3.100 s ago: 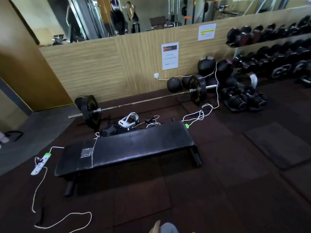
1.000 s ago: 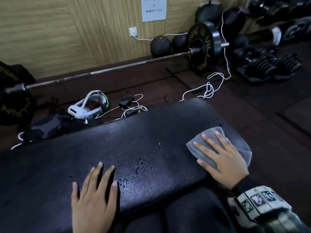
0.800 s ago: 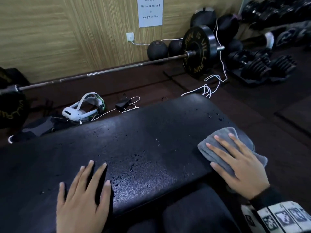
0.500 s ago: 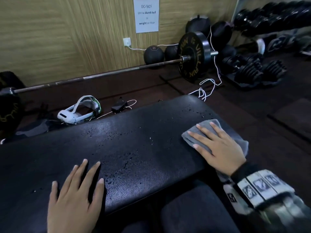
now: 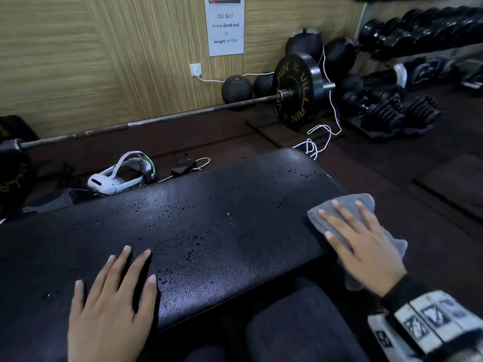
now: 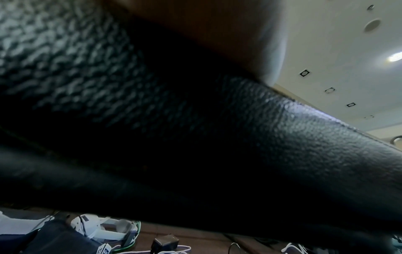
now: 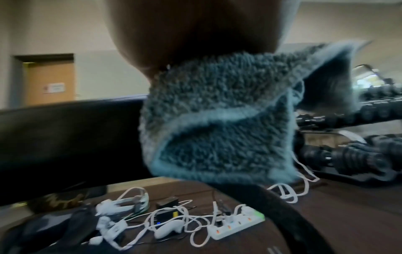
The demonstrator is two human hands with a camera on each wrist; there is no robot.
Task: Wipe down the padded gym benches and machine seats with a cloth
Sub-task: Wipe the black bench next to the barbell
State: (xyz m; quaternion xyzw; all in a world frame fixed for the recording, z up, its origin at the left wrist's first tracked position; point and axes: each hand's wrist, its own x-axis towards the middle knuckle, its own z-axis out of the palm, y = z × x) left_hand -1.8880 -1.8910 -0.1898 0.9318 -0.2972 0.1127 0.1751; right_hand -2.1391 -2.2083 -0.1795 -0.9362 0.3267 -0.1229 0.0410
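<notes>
Right hand (image 5: 366,246): flat, fingers straight and spread, pressing grey cloth (image 5: 363,202) onto right end of bench pad (image 5: 209,223); no grip, palm pressure only. Cloth half on pad, rest draped off the end, hanging loose in right wrist view (image 7: 217,120).

Cloth judged soft, light, looped pile, folds freely; likely to bunch or slip under an open palm. Best held flat under spread fingers, or by a gathered fold.

Left hand (image 5: 112,304): flat, fingers straight, resting on near edge of pad, holding nothing.

Surface: black grained vinyl, padded, droplets (image 5: 193,239) scattered over middle and far right; judged slick where wet. Most of pad not yet wiped.

Floor beyond: white headset (image 5: 120,176), charger with cables (image 5: 183,165), power strip (image 7: 237,226), barbell (image 5: 295,92), dumbbells (image 5: 392,111). Wood-look wall with sign (image 5: 225,24).
</notes>
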